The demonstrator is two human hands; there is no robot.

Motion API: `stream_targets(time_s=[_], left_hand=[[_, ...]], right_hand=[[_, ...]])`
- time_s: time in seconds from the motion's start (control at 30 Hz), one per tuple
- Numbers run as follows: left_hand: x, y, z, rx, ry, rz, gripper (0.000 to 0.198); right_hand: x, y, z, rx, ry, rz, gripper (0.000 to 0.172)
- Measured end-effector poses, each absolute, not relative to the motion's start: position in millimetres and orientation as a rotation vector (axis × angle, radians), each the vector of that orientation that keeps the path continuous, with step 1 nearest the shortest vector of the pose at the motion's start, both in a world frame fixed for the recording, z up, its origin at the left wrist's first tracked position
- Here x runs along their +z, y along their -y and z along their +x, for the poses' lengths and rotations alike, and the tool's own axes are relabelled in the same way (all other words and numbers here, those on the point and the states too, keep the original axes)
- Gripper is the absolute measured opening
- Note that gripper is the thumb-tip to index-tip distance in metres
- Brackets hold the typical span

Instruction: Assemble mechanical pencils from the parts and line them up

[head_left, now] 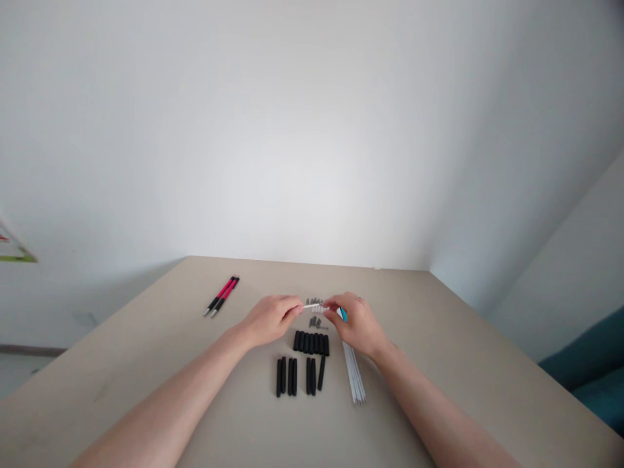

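Observation:
A thin white pen refill [312, 305] spans the gap between my two hands, above the middle of the table. The fingers of my left hand [277, 317] pinch its left end. My right hand [355, 322] is closed at the other end; a tiny part there is too small to make out. Beneath the fingers lie small clear and grey pieces [314, 322]. Under my right hand, a teal-ended thing [344, 314] is partly covered. A bundle of white pen refills [355, 377] extends from there toward me.
On the beige table [244, 422], a row of black tubular grips [311, 342] lies before my hands, with more black tubes [292, 377] nearer. Two red and black pens [221, 296] rest at the left. A white wall [312, 130] stands behind.

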State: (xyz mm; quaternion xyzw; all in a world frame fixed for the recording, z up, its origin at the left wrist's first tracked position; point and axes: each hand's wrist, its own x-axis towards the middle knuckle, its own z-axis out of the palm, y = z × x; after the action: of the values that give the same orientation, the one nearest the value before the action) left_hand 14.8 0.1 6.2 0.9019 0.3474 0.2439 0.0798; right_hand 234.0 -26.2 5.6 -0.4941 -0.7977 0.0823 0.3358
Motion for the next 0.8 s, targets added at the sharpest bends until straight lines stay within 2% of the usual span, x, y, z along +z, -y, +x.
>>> stream_targets(time_s=[0.27,0.5,0.8], left_hand=[[6.7,-0.7,11.4,0.564,-1.094,2.747,0.031],[3.5,-2.6,10.6,0.509,-1.079,2.776,0.032],[4.6,-2.4,9.1,0.515,-1.075,2.741,0.03]], right_hand=[[-0.3,22.0,239.0,0.302,2.3,-1.52,0.007],[6.3,25.0,238.7,0.151,2.219,-1.358,0.009],[6.8,25.3,239.5,0.119,2.23,-1.315,0.009]])
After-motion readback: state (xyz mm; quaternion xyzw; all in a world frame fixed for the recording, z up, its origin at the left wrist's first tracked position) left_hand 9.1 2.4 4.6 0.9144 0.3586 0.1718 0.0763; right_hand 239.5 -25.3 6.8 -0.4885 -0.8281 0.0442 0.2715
